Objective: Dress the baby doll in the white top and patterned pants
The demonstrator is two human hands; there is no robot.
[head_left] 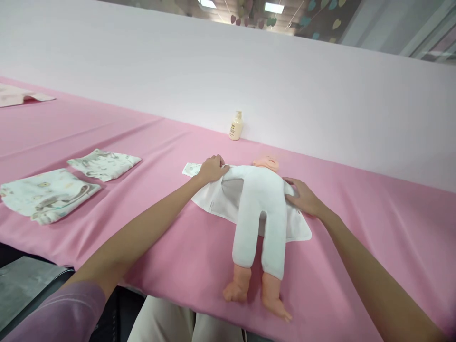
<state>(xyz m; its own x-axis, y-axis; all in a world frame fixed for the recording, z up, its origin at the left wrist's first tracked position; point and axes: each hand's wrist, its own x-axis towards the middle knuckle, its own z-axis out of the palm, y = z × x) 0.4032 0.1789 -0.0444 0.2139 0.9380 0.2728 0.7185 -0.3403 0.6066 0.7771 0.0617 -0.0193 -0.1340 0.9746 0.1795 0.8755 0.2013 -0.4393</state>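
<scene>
Pink table [356, 228] bears 1 bottle [235, 126], 2 folded cloths [46, 194], 1 doll [261, 204], left hand [212, 169] gripping it, right hand [302, 195] flat.

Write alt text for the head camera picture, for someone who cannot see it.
A person's left hand and right hand rest on either side of a baby doll in a white romper, lying on an open white garment on a pink-covered table. To the left lie folded printed cloths, and a small bottle stands behind the doll.

White-clad doll [261, 204] atop open white garment [212, 202]
</scene>
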